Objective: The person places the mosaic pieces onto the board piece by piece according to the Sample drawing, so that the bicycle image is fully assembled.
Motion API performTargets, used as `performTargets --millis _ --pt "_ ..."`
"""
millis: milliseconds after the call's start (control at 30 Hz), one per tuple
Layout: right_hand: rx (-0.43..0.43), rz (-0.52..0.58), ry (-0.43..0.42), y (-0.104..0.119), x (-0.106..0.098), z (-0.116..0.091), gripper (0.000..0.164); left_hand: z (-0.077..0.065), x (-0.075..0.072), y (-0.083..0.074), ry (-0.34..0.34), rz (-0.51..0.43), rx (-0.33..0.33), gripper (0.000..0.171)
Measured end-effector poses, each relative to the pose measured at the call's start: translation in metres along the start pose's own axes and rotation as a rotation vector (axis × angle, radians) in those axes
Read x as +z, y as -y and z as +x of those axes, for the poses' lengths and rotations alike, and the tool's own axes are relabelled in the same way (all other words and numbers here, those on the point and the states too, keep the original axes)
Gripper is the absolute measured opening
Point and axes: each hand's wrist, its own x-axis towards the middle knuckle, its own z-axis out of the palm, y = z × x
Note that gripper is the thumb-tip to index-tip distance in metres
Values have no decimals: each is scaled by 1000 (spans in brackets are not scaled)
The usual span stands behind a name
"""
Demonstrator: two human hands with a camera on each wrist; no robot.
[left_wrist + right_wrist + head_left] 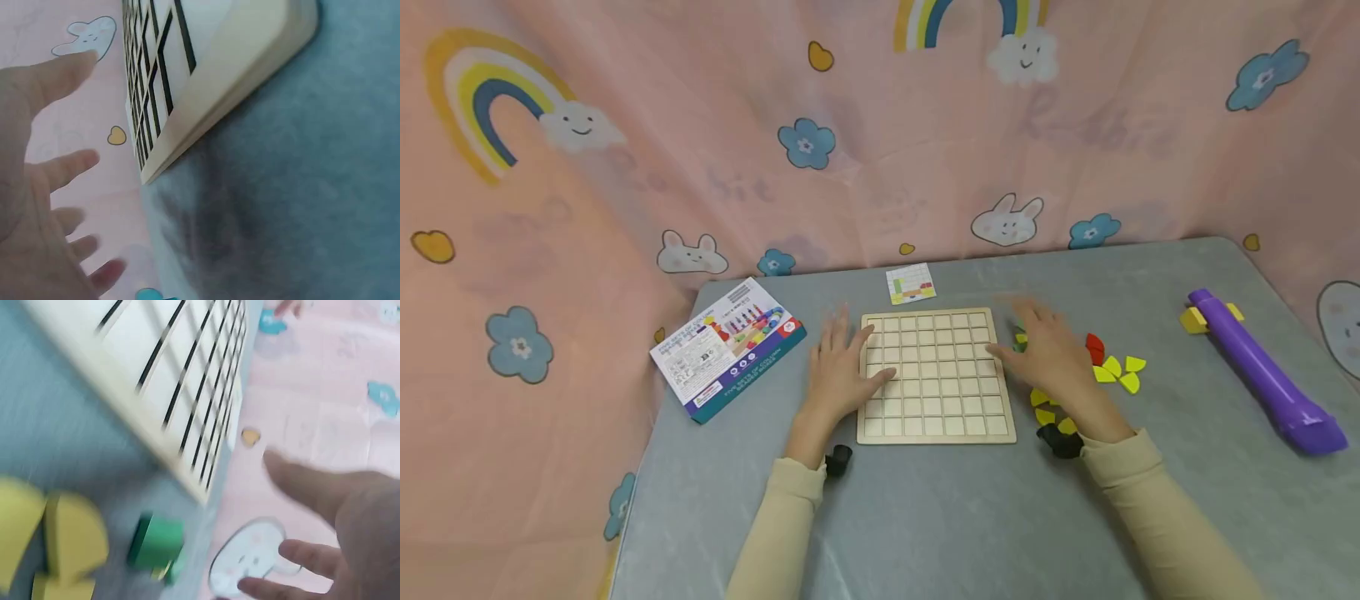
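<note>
Wooden grid board (936, 377) is flanked at frame centre by left hand (837, 379) and right hand (1054, 358), nothing grasped; yellow pieces (1130, 382) are placed right of centre, apparently for easy reach.

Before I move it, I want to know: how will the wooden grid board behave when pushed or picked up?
The wooden grid board will probably stay stiff, as it looks solid and straight-edged. Pushed, it should slide rather than roll or tip, since it lies flat on the grey table. It may feel fairly light for its width, because it looks thin.
</note>
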Motion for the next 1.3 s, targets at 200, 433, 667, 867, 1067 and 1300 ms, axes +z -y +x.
performTargets --millis 200,433,667,867,1067,1300 --pt "67 74 7 -28 -9 -4 57 -5 4 13 74 -217 1 57" --pt "31 73 -1 -47 -3 -7 33 -10 6 24 75 -298 42 49" --pt "15 106 32 -52 6 -7 30 -12 5 30 113 -247 51 57" --pt "25 129 6 -41 7 -6 17 -13 3 30 123 -199 55 59" --pt "-20 186 -71 -15 14 -2 12 -12 4 28 146 -141 29 59" --pt "-76 354 -82 23 38 18 8 -10 5 28 159 -126 6 60"
